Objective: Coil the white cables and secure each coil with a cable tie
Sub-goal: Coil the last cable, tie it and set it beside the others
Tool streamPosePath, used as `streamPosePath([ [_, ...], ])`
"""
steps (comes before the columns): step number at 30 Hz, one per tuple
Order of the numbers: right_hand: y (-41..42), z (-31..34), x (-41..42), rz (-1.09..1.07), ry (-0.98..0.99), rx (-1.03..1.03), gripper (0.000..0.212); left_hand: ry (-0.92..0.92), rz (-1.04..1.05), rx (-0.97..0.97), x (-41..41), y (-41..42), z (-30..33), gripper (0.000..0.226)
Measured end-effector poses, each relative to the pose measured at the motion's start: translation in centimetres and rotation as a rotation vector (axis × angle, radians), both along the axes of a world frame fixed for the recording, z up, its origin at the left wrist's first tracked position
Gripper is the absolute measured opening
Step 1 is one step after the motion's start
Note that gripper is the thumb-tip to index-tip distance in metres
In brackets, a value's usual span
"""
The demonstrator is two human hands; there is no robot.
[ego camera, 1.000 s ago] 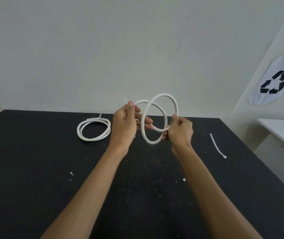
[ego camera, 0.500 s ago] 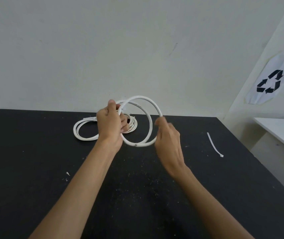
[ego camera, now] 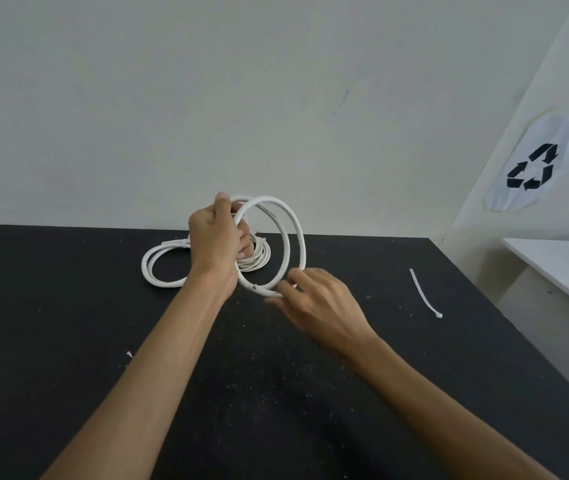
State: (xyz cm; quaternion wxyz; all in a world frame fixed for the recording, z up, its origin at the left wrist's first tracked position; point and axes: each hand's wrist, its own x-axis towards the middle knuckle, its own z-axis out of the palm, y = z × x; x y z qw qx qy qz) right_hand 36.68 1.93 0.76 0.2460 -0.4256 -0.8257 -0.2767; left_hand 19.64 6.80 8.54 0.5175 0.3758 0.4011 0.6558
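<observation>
Just above the middle of the frame, the left hand (ego camera: 215,239) is curled tight round the top of a stiff white cable wound into two upright loops (ego camera: 288,233), thumb on top, holding it in the air over the black tabletop (ego camera: 68,341). The right hand (ego camera: 314,299) sits at the bottom of the loops, its fingers loosely spread and only brushing the cable near its cut end (ego camera: 255,287); I'd not call that a hold.

That loose end is the worry. The cable looks springy, and with only one hand clamping it the loops could spread or spring open. The loose white cable tie (ego camera: 425,294) lies well apart at the right of the frame, so fetching it takes away the right hand's support.

Behind the left hand, an already tied white coil (ego camera: 158,268) and a smaller bundle of thinner white cord (ego camera: 259,254) lie on the table, close enough to snag a dropped loop.
</observation>
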Motion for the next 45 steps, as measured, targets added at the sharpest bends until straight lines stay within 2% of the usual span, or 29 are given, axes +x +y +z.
streamPosePath([
  [3,-0.3,0.2,-1.1,0.056,0.137,-0.069,0.039,0.034,0.012,0.038,0.4,-0.3,0.0,0.035],
  [7,-0.1,1.3,-1.4,0.094,0.441,-0.318,0.04,0.101,0.035,0.074,0.4,-0.3,-0.4,0.041],
  [10,0.1,1.8,-2.2,0.12,0.558,-0.477,0.043,0.21,0.046,0.115,0.7,-0.6,-0.8,0.048],
  [14,0.0,2.4,-3.3,0.133,0.757,-0.602,0.038,0.26,0.007,0.148,1.0,-1.1,-1.0,0.04],
  [16,0.1,2.6,-3.6,0.129,0.749,-0.604,0.031,0.226,-0.015,0.136,0.9,-1.1,-1.0,0.038],
  [18,0.0,2.6,-3.9,0.108,0.611,-0.571,0.026,0.139,-0.039,0.11,0.8,-0.8,-1.0,0.037],
  [21,0.2,1.9,-4.3,0.067,0.443,-0.478,0.039,0.026,-0.053,0.08,0.4,-0.3,-1.0,0.036],
  [25,0.5,1.6,-4.6,0.023,0.391,-0.365,0.039,-0.119,-0.085,0.008,0.2,-0.1,-1.2,0.036],
  [27,0.5,1.3,-4.7,0.041,0.412,-0.371,0.035,-0.111,-0.123,0.001,-0.1,0.0,-1.3,0.043],
  [29,0.2,1.0,-4.6,0.094,0.494,-0.438,0.028,-0.024,-0.16,0.011,-0.6,0.0,-1.3,0.051],
  [33,-0.3,0.9,-4.6,0.122,0.641,-0.495,0.027,0.153,-0.245,0.023,-1.3,0.1,-1.4,0.049],
  [37,0.3,2.0,-3.2,0.062,0.84,-0.448,0.037,0.054,-0.364,-0.051,-2.3,0.6,-2.3,0.028],
  [42,0.8,2.4,-1.5,0.052,0.818,-0.498,0.036,-0.078,-0.392,-0.079,-2.8,-0.2,-3.4,0.024],
  [45,0.7,2.0,-1.9,0.048,0.833,-0.541,0.036,-0.006,-0.428,-0.008,-2.2,-0.5,-3.8,0.02],
])
